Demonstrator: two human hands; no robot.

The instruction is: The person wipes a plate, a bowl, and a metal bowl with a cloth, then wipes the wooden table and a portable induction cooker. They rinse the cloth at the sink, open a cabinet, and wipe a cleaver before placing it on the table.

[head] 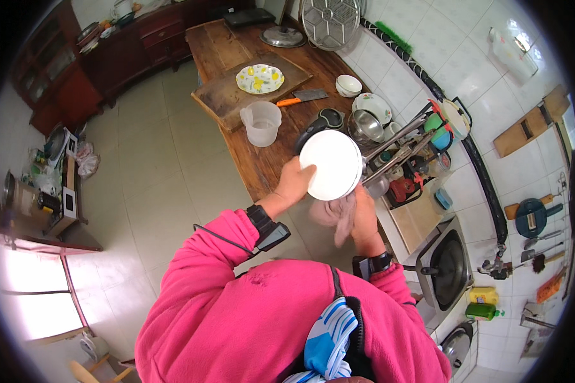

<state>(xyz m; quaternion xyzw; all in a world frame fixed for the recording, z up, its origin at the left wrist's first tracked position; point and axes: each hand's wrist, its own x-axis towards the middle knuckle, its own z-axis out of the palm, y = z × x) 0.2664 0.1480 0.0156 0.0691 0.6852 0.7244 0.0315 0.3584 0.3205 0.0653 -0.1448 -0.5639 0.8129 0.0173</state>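
My left hand [293, 182] grips the near-left rim of a round white dish [331, 165], its thumb lying over the white face. Whether the dish is a plate or a shallow bowl is hard to tell. In my right hand [365, 218] is a bunched pinkish-grey cloth [333, 215], just below the dish and partly blurred. The right fingertips are hidden behind the dish's lower right edge. Beyond the dish, a black-handled item [318, 127] and a frosted plastic jug [261, 125] stand on the wooden table [249, 165].
An orange-handled cleaver [303, 97] lies beside a cutting board [215, 103] bearing a lemon-patterned oval plate [260, 79]. Bowls [348, 86], a steel basin [365, 125] and a utensil rack [407, 148] line the wall side. A sink or stove basin [444, 270] is at right.
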